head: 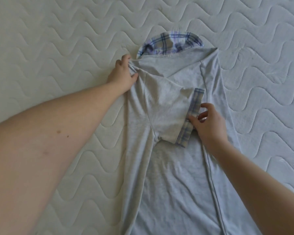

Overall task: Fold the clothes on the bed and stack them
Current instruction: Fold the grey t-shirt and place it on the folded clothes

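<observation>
From the head camera, a light grey short-sleeved shirt (182, 175) lay spread lengthwise on the bed (41, 39), a white mattress quilted in wavy lines, with the collar end far from the person and the hem running out of view at the bottom edge. Both long sides of the shirt were folded in over the body, so it formed a narrow strip. At the top, the plaid collar (170, 43), checked in blue, lilac and cream, peeked out from under the grey fabric.

The left hand (122, 75) was out at the shirt's far left shoulder corner, its grip pinching a bunched bit of cloth there between thumb and fingers, just beside the collar's left end. The left forearm stretched across the mattress from the lower left.

The left sleeve (165, 112) lay folded inward across the middle of the shirt, flat on the body, and its plaid cuff (190, 116) ran diagonally along the sleeve's end. The right hand (209, 126) sat on that cuff, thumb pressing down on the plaid band, fingers loosely curled above it; whether they actually pinched the cuff I could not tell. The right forearm came in from the lower right, lying over the shirt's folded right side.
</observation>
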`<action>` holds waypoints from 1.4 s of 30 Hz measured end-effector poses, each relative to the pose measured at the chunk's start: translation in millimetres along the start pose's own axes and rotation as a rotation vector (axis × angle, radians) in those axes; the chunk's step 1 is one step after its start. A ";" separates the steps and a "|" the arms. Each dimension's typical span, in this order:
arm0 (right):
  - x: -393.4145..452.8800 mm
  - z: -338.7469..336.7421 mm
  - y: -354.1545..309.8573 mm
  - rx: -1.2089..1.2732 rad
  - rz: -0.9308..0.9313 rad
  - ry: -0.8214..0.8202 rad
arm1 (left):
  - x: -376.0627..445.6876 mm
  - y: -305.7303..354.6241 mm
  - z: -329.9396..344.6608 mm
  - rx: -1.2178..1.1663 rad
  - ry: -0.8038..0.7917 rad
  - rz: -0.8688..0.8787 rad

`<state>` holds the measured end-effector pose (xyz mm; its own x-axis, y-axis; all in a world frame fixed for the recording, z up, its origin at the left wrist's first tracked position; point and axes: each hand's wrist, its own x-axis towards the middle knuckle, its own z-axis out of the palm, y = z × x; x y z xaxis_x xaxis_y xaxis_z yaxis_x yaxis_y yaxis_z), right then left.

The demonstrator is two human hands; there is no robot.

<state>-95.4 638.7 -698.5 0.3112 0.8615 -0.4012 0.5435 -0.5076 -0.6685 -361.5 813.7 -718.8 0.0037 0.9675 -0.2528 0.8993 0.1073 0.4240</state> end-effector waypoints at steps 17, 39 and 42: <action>-152.6 111.3 -8.7 0.097 0.146 -0.334 | -268.0 -78.1 45.6 -0.303 -0.190 -0.285; -303.0 131.8 50.2 0.047 0.346 -0.707 | -502.7 -122.6 77.7 -0.556 -0.297 -0.261; -315.5 120.8 61.6 0.180 0.366 -0.741 | -526.3 -109.7 88.6 -0.549 -0.203 -0.261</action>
<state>-254.3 334.4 -688.8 -0.1821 0.4453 -0.8767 0.3563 -0.8011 -0.4809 -423.4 272.4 -709.3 -0.0541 0.8370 -0.5445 0.5270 0.4871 0.6964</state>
